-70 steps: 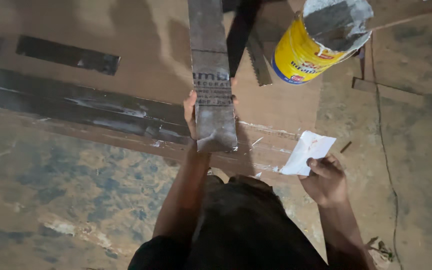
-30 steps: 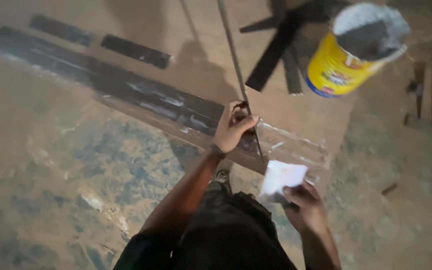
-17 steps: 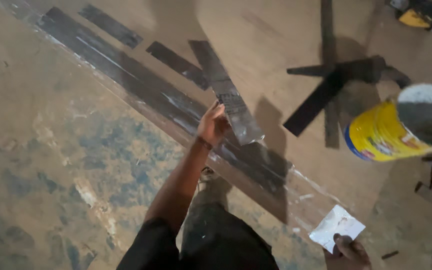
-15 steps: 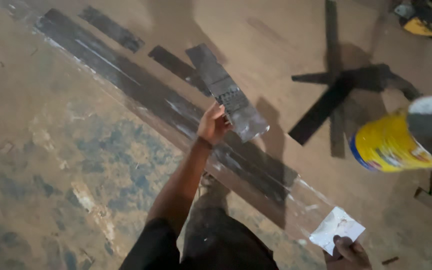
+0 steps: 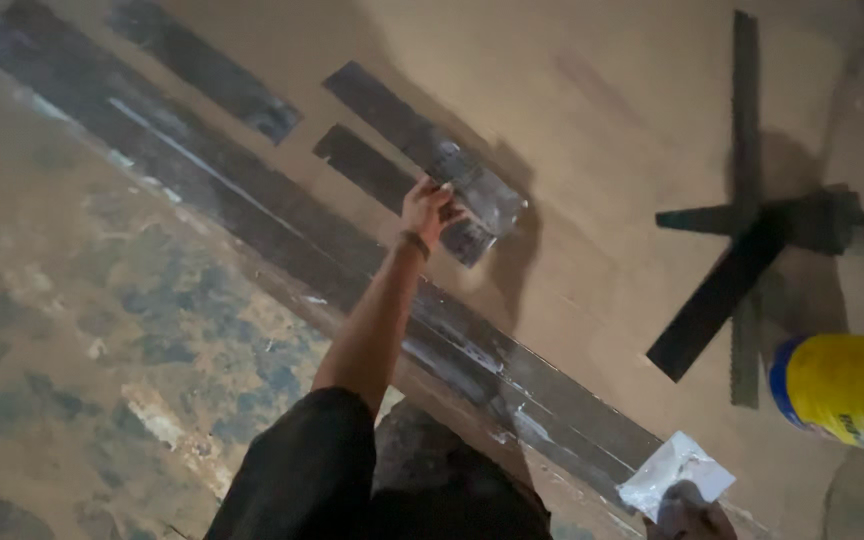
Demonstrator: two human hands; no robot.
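My left hand (image 5: 426, 207) reaches forward and grips the near end of a long dark metal strip (image 5: 407, 135), held just above a brown board (image 5: 592, 130). Under it lies a shorter dark strip (image 5: 362, 168). A long dark band (image 5: 252, 230) runs diagonally along the board's edge. At the bottom right my right hand (image 5: 687, 512), only partly in view, holds a crumpled white paper (image 5: 674, 472).
Another dark strip (image 5: 207, 68) lies at the upper left. Crossed dark metal pieces (image 5: 742, 250) lie on the right of the board. A yellow can (image 5: 847, 390) stands at the right edge. Mottled concrete floor (image 5: 72, 340) spreads to the left.
The view has swung left and the can has slid to the right edge. My left hand has carried the strip forward and lowered it flat over the shorter strip.
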